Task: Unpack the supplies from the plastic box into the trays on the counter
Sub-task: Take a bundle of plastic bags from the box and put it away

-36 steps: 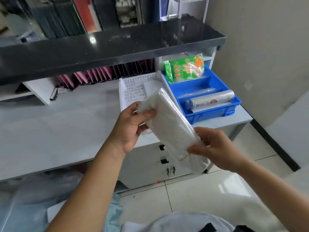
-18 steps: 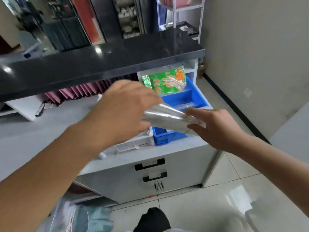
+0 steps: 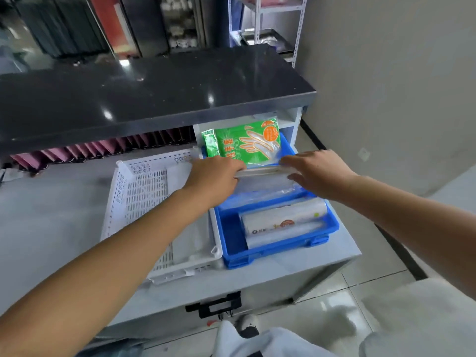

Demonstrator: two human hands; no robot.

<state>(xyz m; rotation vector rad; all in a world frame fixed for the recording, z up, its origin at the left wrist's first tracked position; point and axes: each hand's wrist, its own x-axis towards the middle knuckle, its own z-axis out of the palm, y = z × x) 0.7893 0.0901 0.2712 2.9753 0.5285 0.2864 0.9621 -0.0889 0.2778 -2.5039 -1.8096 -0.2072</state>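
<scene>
Clear plastic is what we hold: a flat pack of transparent bags [image 3: 262,176], stretched between both hands over the middle of the blue tray [image 3: 280,253]. Our left hand [image 3: 213,176] clamps the pack's left end, fingers curled over its top edge. Our right hand [image 3: 319,173] is closed on the right end, thumb on the upper edge and fingers underneath. The pack stands on its long edge, tilted slightly; whether its lower edge touches the tray floor we cannot tell.

The blue tray sits at the right end of the grey counter [image 3: 51,222], close to its front edge. Against the tray's far wall leans a green glove packet [image 3: 242,143], upright, just behind the pack. In the near part of the tray lies a printed roll [image 3: 283,220], with a clear roll [image 3: 286,235] touching it on the near side.

Just beside the blue tray, on its left, stands a white perforated tray [image 3: 144,191]; our left forearm crosses over its near right corner. Above the counter's back edge runs a black shelf top [image 3: 154,94].
</scene>
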